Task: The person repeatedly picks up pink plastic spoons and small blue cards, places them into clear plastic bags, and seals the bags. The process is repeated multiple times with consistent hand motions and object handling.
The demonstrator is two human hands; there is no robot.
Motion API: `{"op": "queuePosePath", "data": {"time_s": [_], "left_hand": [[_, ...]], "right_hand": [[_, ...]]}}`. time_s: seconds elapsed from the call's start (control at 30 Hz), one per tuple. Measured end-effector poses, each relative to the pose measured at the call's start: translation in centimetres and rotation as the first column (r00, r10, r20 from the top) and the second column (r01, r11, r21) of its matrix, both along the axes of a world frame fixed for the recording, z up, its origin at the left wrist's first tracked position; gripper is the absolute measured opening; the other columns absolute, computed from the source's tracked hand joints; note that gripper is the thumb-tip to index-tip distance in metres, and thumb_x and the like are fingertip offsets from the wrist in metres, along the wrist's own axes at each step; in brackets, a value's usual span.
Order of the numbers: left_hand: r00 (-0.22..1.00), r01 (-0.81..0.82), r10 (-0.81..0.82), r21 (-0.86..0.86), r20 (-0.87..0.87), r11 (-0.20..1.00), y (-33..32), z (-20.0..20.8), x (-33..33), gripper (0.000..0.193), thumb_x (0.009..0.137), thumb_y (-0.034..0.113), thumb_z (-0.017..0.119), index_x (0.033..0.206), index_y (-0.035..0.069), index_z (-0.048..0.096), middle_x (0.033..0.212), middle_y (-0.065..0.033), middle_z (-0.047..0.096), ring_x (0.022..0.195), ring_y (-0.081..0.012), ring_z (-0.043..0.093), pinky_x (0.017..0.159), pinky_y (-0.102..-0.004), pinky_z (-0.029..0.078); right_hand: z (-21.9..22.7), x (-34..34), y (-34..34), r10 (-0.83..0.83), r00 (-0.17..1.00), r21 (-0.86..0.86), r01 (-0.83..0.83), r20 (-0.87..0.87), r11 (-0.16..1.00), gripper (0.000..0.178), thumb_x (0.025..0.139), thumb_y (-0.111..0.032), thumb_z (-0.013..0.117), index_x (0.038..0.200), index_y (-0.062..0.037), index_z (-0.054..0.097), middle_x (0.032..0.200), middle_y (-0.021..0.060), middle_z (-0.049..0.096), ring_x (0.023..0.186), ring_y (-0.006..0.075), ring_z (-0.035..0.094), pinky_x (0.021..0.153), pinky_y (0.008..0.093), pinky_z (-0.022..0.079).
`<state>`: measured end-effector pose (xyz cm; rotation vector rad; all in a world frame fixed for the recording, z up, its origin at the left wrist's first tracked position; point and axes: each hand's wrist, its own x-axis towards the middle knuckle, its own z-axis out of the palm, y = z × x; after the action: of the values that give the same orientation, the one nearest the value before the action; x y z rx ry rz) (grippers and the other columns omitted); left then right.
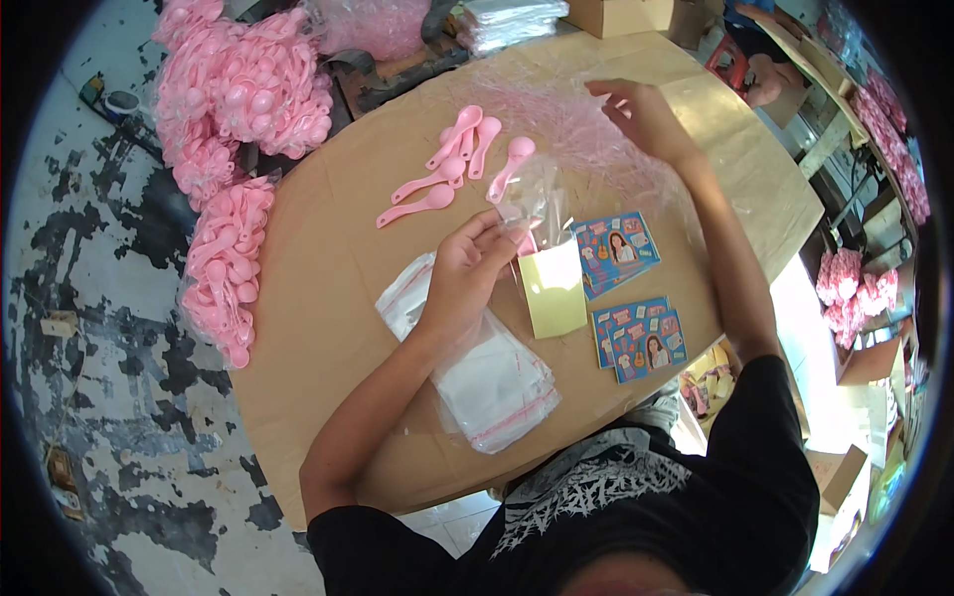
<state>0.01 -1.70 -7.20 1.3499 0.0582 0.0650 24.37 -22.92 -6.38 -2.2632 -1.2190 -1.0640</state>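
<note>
My left hand (471, 260) pinches a clear plastic bag (542, 191) near its upper part. Inside the bag's lower part sits a pale yellow card (553, 291), and something pink shows by my fingertips. To the upper right, my right hand (641, 117) is raised over a heap of thin pinkish clear plastic strips (566, 114), its fingers apart and nothing visible in them. Several loose pink spoons (429, 201) lie beyond my left hand; one spoon (512, 167) is just past the bag. Under my left forearm rests a stack of flat clear bags (492, 382).
Two stacks of blue printed cards, a farther stack (616, 250) and a nearer stack (641, 340), lie right of the yellow card. Big bags of pink spoons (234, 89) stand off the brown-covered table's (308, 298) left edge. A cardboard box (621, 15) is at the back. Another person (765, 74) sits far right.
</note>
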Motion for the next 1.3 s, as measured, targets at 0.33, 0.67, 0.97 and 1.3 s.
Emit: {"op": "queuePosePath", "data": {"time_s": [0.33,0.67,0.97,1.3], "left_hand": [[0.993,-0.113,0.115,-0.198,0.002,0.974,0.4,-0.5,0.1,0.029,0.099,0.023,0.057,0.117,0.002,0.065,0.101,-0.0058,0.069,0.087,-0.0118,0.067,0.075,-0.0272,0.054],[0.974,-0.222,0.229,-0.248,-0.001,0.943,0.2,0.6,-0.3,0.032,0.100,0.029,0.056,0.112,0.002,0.066,0.095,-0.0039,0.069,0.080,-0.0103,0.066,0.072,-0.0245,0.054],[0.978,-0.198,0.207,-0.244,0.012,0.949,0.5,0.2,-0.1,0.030,0.100,0.026,0.056,0.115,0.001,0.063,0.091,-0.0009,0.066,0.080,-0.0085,0.065,0.071,-0.0231,0.054],[0.998,-0.063,0.064,-0.103,0.012,0.993,0.7,0.0,-0.2,0.023,0.100,0.018,0.055,0.115,0.003,0.062,0.097,-0.0028,0.064,0.087,-0.0091,0.064,0.076,-0.0262,0.054]], "right_hand": [[3.3,-12.5,5.0,0.396,0.250,0.239,-0.485,-0.884,0.841,0.026,0.092,-0.023,0.066,0.110,-0.0041,0.067,0.082,0.0016,0.065,0.078,0.0087,0.059,0.071,0.0265,0.050],[2.1,-12.9,6.5,0.526,0.123,0.459,-0.351,-0.842,0.816,0.026,0.087,-0.018,0.074,0.107,-0.0017,0.070,0.088,0.0020,0.070,0.077,0.0058,0.061,0.068,0.0227,0.050],[1.2,-10.9,6.2,0.539,0.001,0.497,-0.387,-0.842,0.776,0.027,0.091,-0.017,0.070,0.111,0.0000,0.070,0.094,0.0056,0.072,0.085,0.0083,0.064,0.077,0.0241,0.052],[0.3,-11.3,4.0,0.607,0.139,0.523,-0.383,-0.782,0.761,0.025,0.086,0.002,0.062,0.108,-0.0032,0.073,0.095,0.0089,0.073,0.087,0.0115,0.066,0.080,0.0268,0.052]]}}
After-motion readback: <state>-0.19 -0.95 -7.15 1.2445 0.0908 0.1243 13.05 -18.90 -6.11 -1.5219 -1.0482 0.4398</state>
